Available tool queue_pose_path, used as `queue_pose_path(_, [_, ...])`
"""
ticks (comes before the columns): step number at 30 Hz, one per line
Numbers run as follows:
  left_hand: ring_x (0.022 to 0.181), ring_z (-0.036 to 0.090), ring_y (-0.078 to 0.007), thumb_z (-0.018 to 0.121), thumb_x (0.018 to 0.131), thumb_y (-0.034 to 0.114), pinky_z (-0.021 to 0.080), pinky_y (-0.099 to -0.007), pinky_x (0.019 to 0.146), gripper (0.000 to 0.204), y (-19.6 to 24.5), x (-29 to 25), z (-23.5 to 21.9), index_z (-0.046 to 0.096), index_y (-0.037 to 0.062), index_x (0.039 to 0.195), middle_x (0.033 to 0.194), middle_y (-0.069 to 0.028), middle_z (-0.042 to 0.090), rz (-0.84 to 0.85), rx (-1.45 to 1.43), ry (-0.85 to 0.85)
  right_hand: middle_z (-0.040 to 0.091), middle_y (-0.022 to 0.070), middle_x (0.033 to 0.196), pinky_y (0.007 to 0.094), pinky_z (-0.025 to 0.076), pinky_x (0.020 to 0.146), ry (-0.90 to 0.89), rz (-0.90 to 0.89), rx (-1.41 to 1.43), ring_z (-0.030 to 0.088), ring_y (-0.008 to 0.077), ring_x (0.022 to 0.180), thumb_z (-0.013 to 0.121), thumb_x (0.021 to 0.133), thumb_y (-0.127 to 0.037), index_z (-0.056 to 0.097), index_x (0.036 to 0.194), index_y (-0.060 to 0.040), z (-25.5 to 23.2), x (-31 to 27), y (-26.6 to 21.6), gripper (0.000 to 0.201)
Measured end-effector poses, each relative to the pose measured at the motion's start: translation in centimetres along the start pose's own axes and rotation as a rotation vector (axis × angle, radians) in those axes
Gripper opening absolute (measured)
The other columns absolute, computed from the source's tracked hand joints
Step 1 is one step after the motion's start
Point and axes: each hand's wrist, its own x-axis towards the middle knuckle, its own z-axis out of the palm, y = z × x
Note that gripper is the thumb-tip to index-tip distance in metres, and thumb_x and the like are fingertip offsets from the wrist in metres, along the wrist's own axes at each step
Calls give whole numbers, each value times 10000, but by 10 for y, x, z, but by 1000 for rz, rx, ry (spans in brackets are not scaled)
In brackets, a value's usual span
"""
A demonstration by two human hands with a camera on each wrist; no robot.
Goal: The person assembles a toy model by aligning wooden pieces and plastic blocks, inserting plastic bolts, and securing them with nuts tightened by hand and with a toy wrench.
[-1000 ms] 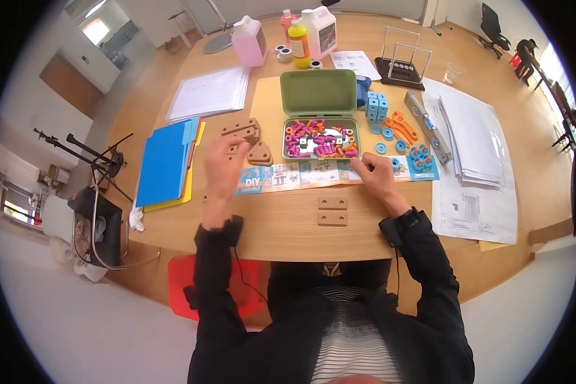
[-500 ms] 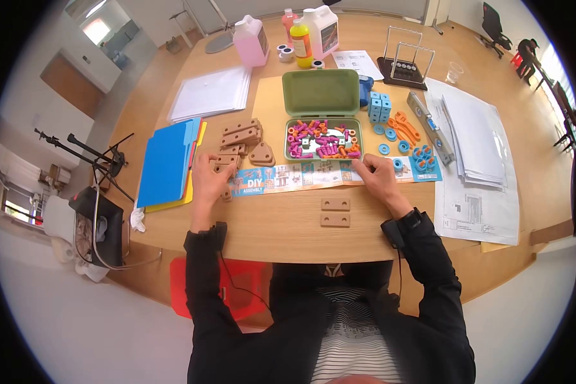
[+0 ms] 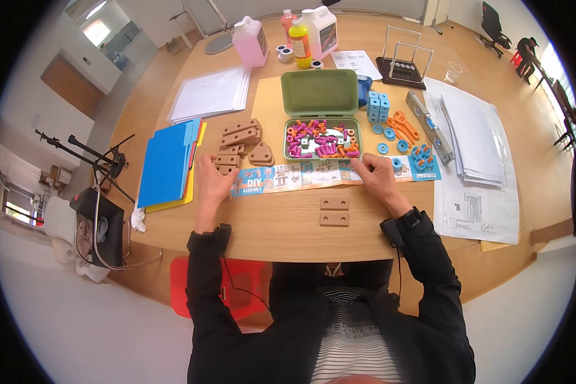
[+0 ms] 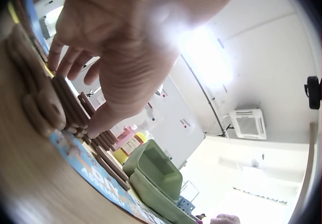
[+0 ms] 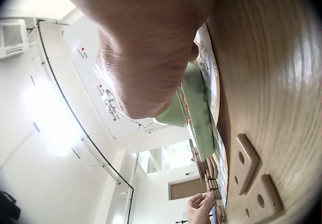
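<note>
My left hand (image 3: pixel 214 182) is at the near left side of a pile of brown perforated strips (image 3: pixel 242 131), thumb and fingers spread about the nearest strips (image 3: pixel 227 169). In the left wrist view its thumb (image 4: pixel 103 121) is right at the pile's edge. A few brown rounded triangular plates (image 3: pixel 261 153) lie just right of the pile. My right hand (image 3: pixel 376 176) rests loosely curled on the printed instruction sheet (image 3: pixel 285 178), by the near right corner of an open green box (image 3: pixel 360 137). Nothing shows in its grasp. Two brown two-hole strips (image 3: pixel 334 211) lie in front of me.
Purple and orange fasteners (image 3: pixel 320 137) fill the green box. To its right are blue cubes (image 3: pixel 378 107), orange wrenches (image 3: pixel 403 128), blue rings (image 3: pixel 383 148) and a spirit level (image 3: pixel 429 128). Blue folders (image 3: pixel 166 163) lie left; bottles (image 3: pixel 301 41) and a Newton's cradle (image 3: pixel 403 67) stand behind.
My left hand has come down from above the pile to its near left side. A brown piece near that hand half a second ago no longer shows there. The right hand stays put.
</note>
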Motion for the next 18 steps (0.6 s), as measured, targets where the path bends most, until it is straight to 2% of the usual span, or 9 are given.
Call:
queue_pose_path(4, [1172,553,-386,931,737,276,469,-482,1017,681,8,-3,-7,546,-26,1211,1167,-209,580,-8,-41,48,377,54,563,355,284,501,0,-3,13,332,106,563,744,990,-157,481,687,31,-1,0,-1,443])
queue_pose_path(5, [1160,559,-385,920,748,258,474,-487,1004,648,11,-4,-10,554,-21,1205,1164,-204,583,4,-47,103,377,54,563,355,284,501,3,-1,15,332,106,563,744,990,-157,481,687,31,0,0,-1,443])
queue_pose_path(6, [1149,565,-384,909,758,239,479,-492,992,616,19,-5,-14,563,-16,1199,1160,-199,587,17,-54,158,392,58,562,353,290,501,3,-5,7,342,108,558,745,987,-155,491,688,32,1,0,0,435])
queue_pose_path(10, [1118,581,-362,893,772,197,488,-490,962,510,63,-14,-28,605,4,1147,1128,-170,602,100,-195,136,424,70,558,351,305,501,-17,-9,10,368,110,548,750,979,-151,519,691,33,0,0,-3,413])
queue_pose_path(12, [1108,588,-336,885,777,167,490,-475,945,402,92,-26,-22,648,17,1065,1086,-144,616,151,-363,-12,426,69,557,352,305,499,-18,-12,4,370,110,546,749,979,-154,524,692,33,0,0,-3,410])
queue_pose_path(14, [1036,614,-324,892,784,179,498,-431,953,367,116,-38,-6,675,34,1041,1051,-118,630,298,-357,-38,428,69,556,353,306,498,-21,-18,-1,372,109,544,749,979,-157,529,693,32,1,0,-2,407])
queue_pose_path(18, [1072,591,-342,891,781,197,484,-452,964,355,166,-59,29,691,26,1020,1063,-143,637,357,-451,-158,435,68,554,355,306,495,-21,-9,-6,370,103,546,748,981,-164,533,695,29,2,-1,3,407])
